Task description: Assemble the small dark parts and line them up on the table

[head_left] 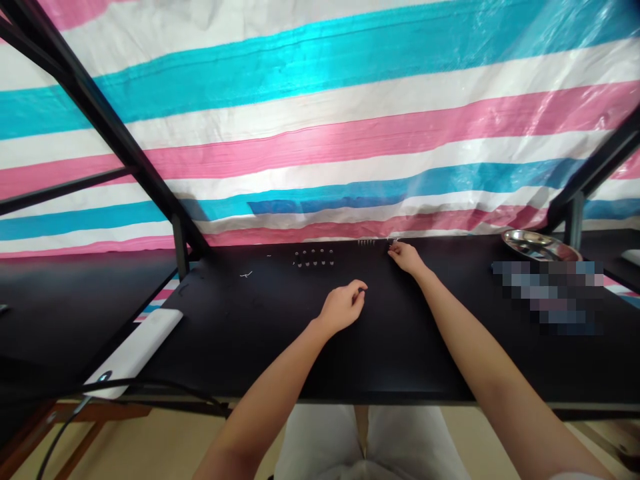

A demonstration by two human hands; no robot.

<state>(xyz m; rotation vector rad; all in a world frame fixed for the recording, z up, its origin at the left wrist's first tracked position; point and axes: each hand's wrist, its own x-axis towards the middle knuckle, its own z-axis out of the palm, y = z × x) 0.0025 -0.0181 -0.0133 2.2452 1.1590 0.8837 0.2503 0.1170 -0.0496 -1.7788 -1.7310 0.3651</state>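
My left hand (344, 307) hovers over or rests on the middle of the black table (280, 333); I cannot tell which. Its fingers are curled and the thumb and forefinger come together, with a tiny dark thing perhaps between them. Farther back, my right hand (407, 258) reaches to the table's far edge. Its fingertips are pinched together beside a small cluster of shiny bits (393, 240), and what they grip is too small to make out. Left of it stands a short row of small screw-like pieces (366, 243). Two rows of small round metal pieces (314, 263) lie farther left.
A shiny metal dish (540, 245) sits at the back right, near a blurred-out patch. White scraps (245, 274) lie at the left. A white power bank or power strip (137, 350) with a cable is at the left edge. Black frame posts and a striped sheet (320, 147) stand behind.
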